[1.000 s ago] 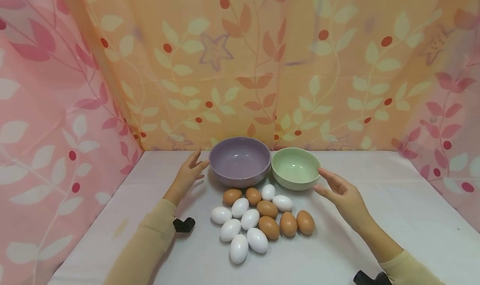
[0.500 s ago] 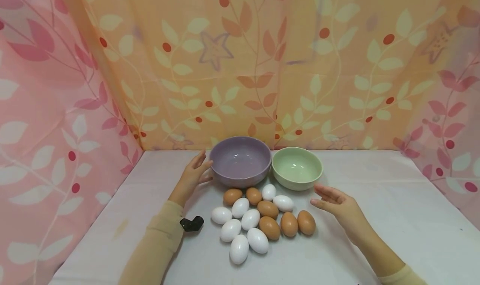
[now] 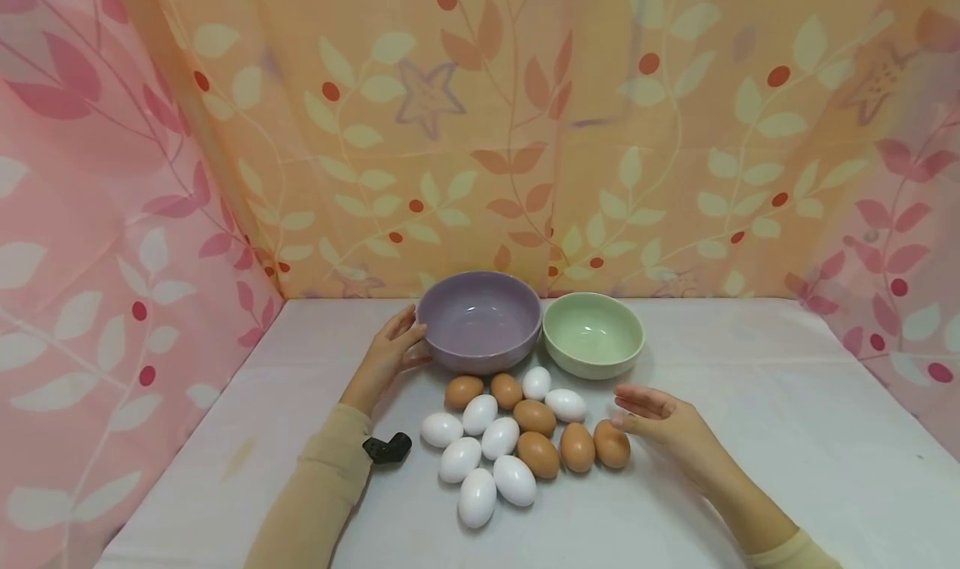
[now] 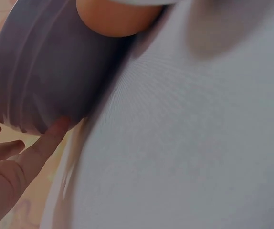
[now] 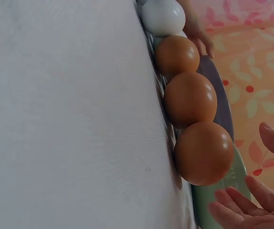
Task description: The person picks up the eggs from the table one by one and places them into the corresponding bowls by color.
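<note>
My left hand [image 3: 384, 359] is at the left side of the purple bowl [image 3: 480, 359]. In the left wrist view a fingertip meets the outer wall of the bowl [image 4: 46, 71], with the fingers loosely extended. My right hand [image 3: 671, 429] hangs beside the rightmost brown egg [image 3: 612, 446], thumb and fingers apart, nothing between them. The right wrist view has this hand [image 5: 251, 210] just past the nearest brown egg [image 5: 204, 153]; whether they touch I cannot tell. Several white eggs [image 3: 477, 499] and brown eggs [image 3: 537, 455] lie grouped before the bowls.
A smaller green bowl [image 3: 594, 361] stands close against the purple one on its right. Both rest near the back of the white-covered table [image 3: 750, 369]. Patterned cloth [image 3: 495, 119] hangs behind and at both sides. A black wrist device [image 3: 387, 448] sits on the left sleeve.
My right hand has come down from the green bowl's right side toward the rightmost brown egg. The left hand has shifted slightly right, up to the purple bowl. Eggs and bowls stay put.
</note>
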Demonstrator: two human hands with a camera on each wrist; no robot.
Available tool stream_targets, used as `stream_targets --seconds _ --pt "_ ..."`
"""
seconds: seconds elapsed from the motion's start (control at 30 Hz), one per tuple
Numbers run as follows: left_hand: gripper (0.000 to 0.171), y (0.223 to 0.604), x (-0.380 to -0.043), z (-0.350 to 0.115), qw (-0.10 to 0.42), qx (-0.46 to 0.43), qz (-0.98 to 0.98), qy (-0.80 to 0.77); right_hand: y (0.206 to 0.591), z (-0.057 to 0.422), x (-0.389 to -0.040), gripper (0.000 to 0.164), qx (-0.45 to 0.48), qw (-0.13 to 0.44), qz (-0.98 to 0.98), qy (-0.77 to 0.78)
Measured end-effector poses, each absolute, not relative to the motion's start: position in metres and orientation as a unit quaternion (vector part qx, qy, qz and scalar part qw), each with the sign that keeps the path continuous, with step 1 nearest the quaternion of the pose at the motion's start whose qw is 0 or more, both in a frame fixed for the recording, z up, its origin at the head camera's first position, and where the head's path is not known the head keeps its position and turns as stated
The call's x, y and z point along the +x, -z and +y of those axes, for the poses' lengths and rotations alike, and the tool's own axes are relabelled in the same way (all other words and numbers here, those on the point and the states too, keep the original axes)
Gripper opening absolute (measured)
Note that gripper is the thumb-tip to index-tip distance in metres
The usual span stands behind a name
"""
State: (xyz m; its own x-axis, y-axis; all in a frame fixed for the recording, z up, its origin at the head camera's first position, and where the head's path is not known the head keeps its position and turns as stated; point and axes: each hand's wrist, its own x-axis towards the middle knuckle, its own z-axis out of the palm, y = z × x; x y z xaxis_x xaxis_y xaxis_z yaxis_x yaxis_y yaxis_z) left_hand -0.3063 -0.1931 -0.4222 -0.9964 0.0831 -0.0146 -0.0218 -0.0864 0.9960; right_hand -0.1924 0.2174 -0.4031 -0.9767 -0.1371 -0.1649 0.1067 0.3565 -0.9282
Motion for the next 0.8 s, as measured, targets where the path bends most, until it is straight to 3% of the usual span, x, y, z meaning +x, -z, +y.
stream_targets --seconds 0.8 --pt "0.063 0.4256 -0.3076 -0.1923 0.054 0.026 0.669 -0.741 0.4083 0.2167 -0.19 0.066 -0.033 0.147 0.823 0.548"
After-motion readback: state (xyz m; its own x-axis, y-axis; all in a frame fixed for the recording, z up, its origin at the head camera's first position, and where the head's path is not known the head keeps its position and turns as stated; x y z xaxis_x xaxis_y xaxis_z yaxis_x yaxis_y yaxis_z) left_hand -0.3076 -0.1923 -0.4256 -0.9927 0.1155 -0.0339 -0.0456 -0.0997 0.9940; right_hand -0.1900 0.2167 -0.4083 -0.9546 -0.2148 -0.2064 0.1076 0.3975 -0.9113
